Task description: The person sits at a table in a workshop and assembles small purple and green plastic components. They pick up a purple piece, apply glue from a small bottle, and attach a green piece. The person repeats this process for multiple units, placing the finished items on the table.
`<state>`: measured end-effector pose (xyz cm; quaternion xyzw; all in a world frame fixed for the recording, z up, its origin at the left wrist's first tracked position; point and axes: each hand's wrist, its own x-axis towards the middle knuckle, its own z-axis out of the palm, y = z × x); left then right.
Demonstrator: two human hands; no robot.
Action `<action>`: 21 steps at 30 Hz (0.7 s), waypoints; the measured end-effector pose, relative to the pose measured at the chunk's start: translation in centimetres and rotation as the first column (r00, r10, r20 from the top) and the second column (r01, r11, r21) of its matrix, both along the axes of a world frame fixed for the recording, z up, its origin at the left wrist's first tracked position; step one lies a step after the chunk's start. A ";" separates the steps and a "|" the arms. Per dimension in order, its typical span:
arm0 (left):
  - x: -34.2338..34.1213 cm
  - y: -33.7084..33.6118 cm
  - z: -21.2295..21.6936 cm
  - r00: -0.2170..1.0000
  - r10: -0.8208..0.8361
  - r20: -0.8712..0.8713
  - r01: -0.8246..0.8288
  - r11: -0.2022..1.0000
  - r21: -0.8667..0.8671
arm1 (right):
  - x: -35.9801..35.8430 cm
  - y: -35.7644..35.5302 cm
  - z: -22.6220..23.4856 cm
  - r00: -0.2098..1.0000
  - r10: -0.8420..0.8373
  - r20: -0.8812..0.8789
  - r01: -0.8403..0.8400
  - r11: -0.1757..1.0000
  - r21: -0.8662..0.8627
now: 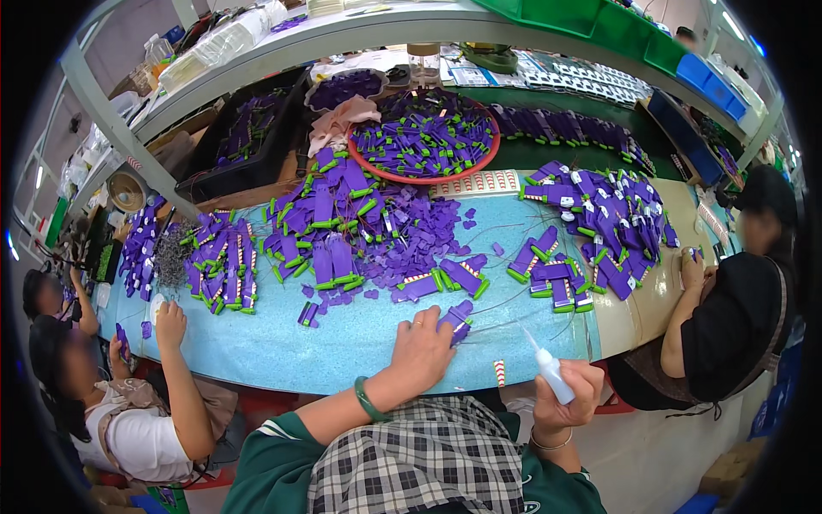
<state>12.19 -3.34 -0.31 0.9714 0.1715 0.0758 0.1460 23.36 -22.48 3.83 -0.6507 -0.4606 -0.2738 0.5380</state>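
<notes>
My left hand (421, 351), a green bangle on its wrist, rests low over the blue work surface. Its fingers are closed on the near end of a small purple part with green edging (458, 320); the fingers partly cover it. Over the table's front edge, my right hand (574, 396) grips a small white squeeze bottle (555, 377), its thin nozzle tilted up and to the left. A small striped strip (500, 373) lies between my hands. Just beyond the left hand are more purple-and-green parts (462, 276) with thin wires.
Loose purple pieces and wired parts (334, 206) heap across the middle, with another pile (599, 223) to the right. A red-rimmed basket (495, 154) of parts stands behind, beside a black crate (197, 171). A shelf (342, 38) spans overhead. Co-workers sit at left (141, 437) and right (728, 325).
</notes>
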 end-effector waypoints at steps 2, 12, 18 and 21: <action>-0.5 0.6 0.0 0.999 -0.017 -0.027 0.018 1.000 0.006 | 0.0 0.5 -0.4 0.999 0.044 -0.015 -0.044 0.999 -0.003; -2.2 2.4 -1.5 0.964 0.036 0.262 0.046 0.953 -0.299 | -1.8 3.8 -1.4 0.967 0.254 -0.035 -0.256 0.957 -0.136; -2.5 2.9 -0.4 0.992 0.024 0.123 0.020 0.938 -0.345 | -1.7 4.0 -1.2 0.957 0.285 -0.057 -0.291 0.943 -0.164; -3.7 4.0 1.5 0.995 0.045 0.093 0.001 0.894 -0.448 | -1.5 3.9 -1.2 0.960 0.274 -0.059 -0.280 0.947 -0.161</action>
